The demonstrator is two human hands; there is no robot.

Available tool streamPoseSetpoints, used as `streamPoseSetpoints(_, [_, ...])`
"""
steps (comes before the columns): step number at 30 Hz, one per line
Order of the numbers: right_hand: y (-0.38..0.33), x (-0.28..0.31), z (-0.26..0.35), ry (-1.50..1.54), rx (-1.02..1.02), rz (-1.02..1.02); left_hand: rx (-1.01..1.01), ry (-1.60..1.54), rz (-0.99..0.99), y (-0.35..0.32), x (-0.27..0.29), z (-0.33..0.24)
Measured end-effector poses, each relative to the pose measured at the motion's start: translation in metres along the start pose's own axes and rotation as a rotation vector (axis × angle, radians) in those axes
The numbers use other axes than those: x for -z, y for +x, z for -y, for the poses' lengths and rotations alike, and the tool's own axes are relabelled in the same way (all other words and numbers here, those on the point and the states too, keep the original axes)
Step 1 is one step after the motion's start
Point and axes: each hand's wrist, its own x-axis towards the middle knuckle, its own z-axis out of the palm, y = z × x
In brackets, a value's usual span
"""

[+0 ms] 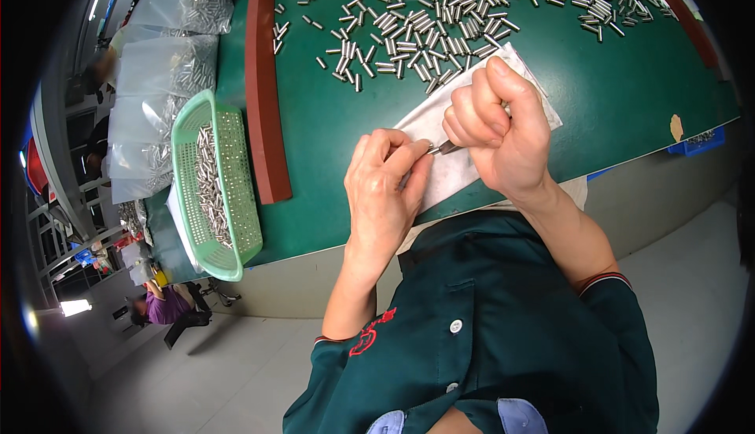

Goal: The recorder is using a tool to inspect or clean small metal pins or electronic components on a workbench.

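My left hand [383, 185] pinches a small silver metal pin [432, 149] between thumb and fingertips. Closed in a fist, my right hand [507, 123] grips a narrow tool with a dark metal tip [447, 148]; the fingers hide the rest of it, so its kind is unclear. The tip meets, or nearly meets, the pin's end. Both hands are over a white cloth [450, 185] laid on the green tabletop [605, 112]. Beyond the cloth lie a great many loose metal pins [440, 29], some close to its far edge.
A red-brown rail [266, 119] bounds the work area at left, another [692, 29] at far right. Left of it stands a light-green basket [240, 198] of pins. Clear plastic bags [161, 64] of pins line the left. A blue bin [696, 143] sits below the right edge. A person [167, 306] sits lower left.
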Motion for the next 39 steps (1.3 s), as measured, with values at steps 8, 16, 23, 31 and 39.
streamPoseSetpoints(8, [-0.001,-0.007,-0.003,-0.124,0.025,0.003,0.034,-0.094,0.029,0.002,0.001,0.001])
streamPoseSetpoints(16, [-0.002,-0.009,-0.005,-0.199,0.038,0.011,0.033,-0.085,0.035,0.002,0.001,0.0])
streamPoseSetpoints(23, [-0.001,0.0,-0.001,-0.003,0.116,-0.048,0.055,-0.066,0.046,0.001,0.003,0.001])
streamPoseSetpoints(31, [-0.002,0.0,-0.003,-0.055,0.13,-0.033,-0.058,0.025,0.069,0.005,0.004,-0.005])
streamPoseSetpoints(39, [-0.002,-0.003,-0.003,-0.097,0.133,-0.052,-0.162,0.319,0.165,0.011,0.005,-0.011])
